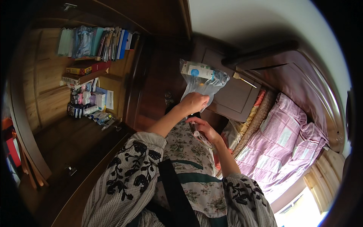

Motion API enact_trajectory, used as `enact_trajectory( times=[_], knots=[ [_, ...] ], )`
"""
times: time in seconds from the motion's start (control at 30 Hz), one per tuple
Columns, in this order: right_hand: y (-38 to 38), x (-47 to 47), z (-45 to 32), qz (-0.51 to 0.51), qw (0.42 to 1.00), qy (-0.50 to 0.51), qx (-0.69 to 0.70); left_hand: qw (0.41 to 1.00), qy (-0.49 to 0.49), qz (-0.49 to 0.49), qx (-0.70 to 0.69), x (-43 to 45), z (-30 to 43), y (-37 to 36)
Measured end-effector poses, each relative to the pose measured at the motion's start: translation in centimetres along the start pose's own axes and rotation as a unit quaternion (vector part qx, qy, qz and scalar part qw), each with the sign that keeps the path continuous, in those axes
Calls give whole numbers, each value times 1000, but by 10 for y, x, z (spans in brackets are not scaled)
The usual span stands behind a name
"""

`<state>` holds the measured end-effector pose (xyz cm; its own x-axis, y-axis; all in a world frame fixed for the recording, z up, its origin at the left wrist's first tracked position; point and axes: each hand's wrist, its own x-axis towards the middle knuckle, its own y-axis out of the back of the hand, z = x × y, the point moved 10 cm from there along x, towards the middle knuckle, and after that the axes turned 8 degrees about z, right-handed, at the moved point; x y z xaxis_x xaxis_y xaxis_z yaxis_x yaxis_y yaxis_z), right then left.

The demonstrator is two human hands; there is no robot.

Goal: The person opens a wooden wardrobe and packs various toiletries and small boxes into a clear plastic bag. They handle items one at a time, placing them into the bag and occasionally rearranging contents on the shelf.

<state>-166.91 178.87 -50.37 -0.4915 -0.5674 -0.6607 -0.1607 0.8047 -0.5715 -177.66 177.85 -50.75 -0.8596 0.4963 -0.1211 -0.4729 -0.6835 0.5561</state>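
Observation:
My left hand (pixel 196 102) is closed in a fist around a clear plastic bag (pixel 195 86). Inside the bag's far end lies a white carton (pixel 202 71) with a blue round mark and writing. Nearer my body, my right hand (pixel 206 131) curls around a small dark cylindrical tube (pixel 194 128) with a pale end. Something thin and coloured shows beneath that palm, too unclear to name. Both hands are over the floral apron (pixel 184 144) on my front, the left one farther out.
At left stands an open wooden cabinet (pixel 51 76) holding books (pixel 112 42), stacked boxes (pixel 82 69), bottles (pixel 86 98) and tubes (pixel 99 116). A brown panelled cabinet (pixel 227 96) is ahead. To the right, a bed carries pink checked bedding (pixel 272 144) beside a curtain (pixel 323 181).

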Motion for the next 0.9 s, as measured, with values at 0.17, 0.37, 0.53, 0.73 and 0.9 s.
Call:
enact_trajectory(
  times=[0.17, 0.37, 0.53, 0.73, 0.9],
  knots=[
    [41, 27, 18, 121, 987, 15, 100, 999, 2, -21, -47, 5, 3, -1],
    [86, 23, 30, 261, 958, 108, 52, 993, -39, 106, 39, -2, 8, 29],
    [147, 11, 73, 439, 895, 70, -37, 967, 64, 228, 98, -25, -15, 41],
    [110, 25, 48, 404, 901, 61, -143, 978, -15, 197, 65, -40, 12, 15],
    [136, 53, 70, 375, 915, 81, -127, 973, -9, 218, 75, -36, 34, 27]
  ],
)
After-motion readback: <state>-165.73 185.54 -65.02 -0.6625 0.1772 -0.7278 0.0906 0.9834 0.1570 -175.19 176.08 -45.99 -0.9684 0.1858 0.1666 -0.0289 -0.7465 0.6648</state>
